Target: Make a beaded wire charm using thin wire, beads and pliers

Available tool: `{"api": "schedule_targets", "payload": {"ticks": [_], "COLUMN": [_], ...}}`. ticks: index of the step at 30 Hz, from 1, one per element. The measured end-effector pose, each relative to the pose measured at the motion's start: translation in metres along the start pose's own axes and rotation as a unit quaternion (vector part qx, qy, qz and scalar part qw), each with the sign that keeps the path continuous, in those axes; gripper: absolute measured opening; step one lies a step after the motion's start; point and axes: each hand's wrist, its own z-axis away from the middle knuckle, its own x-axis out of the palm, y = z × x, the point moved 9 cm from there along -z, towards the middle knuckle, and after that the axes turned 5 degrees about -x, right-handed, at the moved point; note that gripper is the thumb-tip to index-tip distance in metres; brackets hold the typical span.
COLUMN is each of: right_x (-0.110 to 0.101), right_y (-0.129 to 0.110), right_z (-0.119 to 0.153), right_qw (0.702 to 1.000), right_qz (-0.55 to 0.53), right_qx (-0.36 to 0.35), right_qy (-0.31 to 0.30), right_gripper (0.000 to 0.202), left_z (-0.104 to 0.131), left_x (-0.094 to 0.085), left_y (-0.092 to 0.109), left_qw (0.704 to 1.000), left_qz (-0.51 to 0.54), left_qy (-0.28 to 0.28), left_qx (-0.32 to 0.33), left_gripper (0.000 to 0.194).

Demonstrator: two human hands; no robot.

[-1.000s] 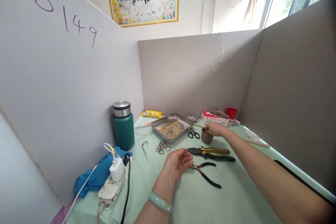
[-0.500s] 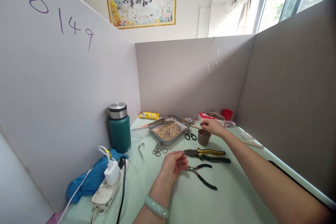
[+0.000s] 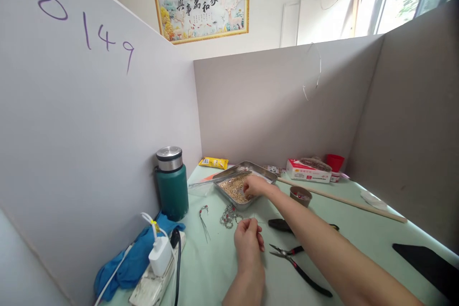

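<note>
Low over the metal tray (image 3: 269,177), my right hand (image 3: 255,186) has its fingertips down at the small golden beads (image 3: 234,187); the fingers are pinched, and what they hold is hidden. My left hand (image 3: 248,235) is closed above the green tabletop, a thin wire just visible at its fingertips. Left of that hand lie a heap of metal chain (image 3: 228,216) and a few wires with red beads (image 3: 203,220). Red-handled pliers (image 3: 287,253) rest to its right. A brown cup (image 3: 300,196) with small red pieces stands right of the tray.
A green bottle (image 3: 172,189), a power strip (image 3: 152,277) and blue cloth (image 3: 132,258) are on the left. Black-handled pliers (image 3: 281,224) lie partly under my right forearm. At the back are a red-white box (image 3: 308,173), a wooden stick (image 3: 344,197) and a yellow packet (image 3: 214,162).
My right hand has moved left from beside the brown cup to the beads in the tray. The camera view has shifted; my left hand remains closed near the pliers.
</note>
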Motion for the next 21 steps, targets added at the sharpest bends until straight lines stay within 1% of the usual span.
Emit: {"api": "schedule_targets", "payload": {"ticks": [2, 5, 8, 10, 13, 16, 19, 21], "right_x": [0.009, 0.018, 0.021, 0.017, 0.0, -0.025, -0.041, -0.04], "right_y": [-0.004, -0.009, -0.011, -0.01, -0.006, -0.001, 0.008, 0.015], "right_z": [-0.009, -0.015, -0.016, -0.015, -0.006, 0.015, 0.053, 0.083], "right_qw": [1.0, 0.998, 0.998, 0.997, 0.992, 0.972, 0.926, 0.883], "right_qz": [-0.006, -0.022, -0.046, -0.07, -0.122, -0.199, -0.302, -0.382], "right_qx": [-0.002, -0.005, -0.006, -0.005, -0.006, -0.011, -0.01, -0.004], "right_qy": [-0.029, -0.052, -0.049, -0.029, 0.035, 0.128, 0.225, 0.271], "right_gripper": [0.024, 0.024, 0.023, 0.023, 0.023, 0.018, 0.015, 0.019], "left_z": [0.0, 0.001, 0.002, 0.002, 0.001, 0.0, 0.001, 0.003], "left_x": [-0.004, -0.007, -0.006, -0.005, -0.005, -0.004, -0.001, 0.003], "left_y": [0.001, 0.003, 0.004, 0.004, 0.003, 0.003, 0.005, 0.008], "left_qw": [1.0, 0.999, 0.999, 1.0, 1.0, 1.0, 1.0, 0.999], "left_qz": [0.005, 0.005, 0.011, 0.015, 0.018, 0.023, 0.024, 0.018], "left_qy": [0.021, 0.038, 0.032, 0.026, 0.019, 0.01, -0.007, -0.029], "left_qx": [0.009, 0.014, 0.013, 0.01, 0.004, -0.005, -0.008, -0.002], "left_gripper": [0.017, 0.016, 0.016, 0.016, 0.016, 0.016, 0.016, 0.016]}}
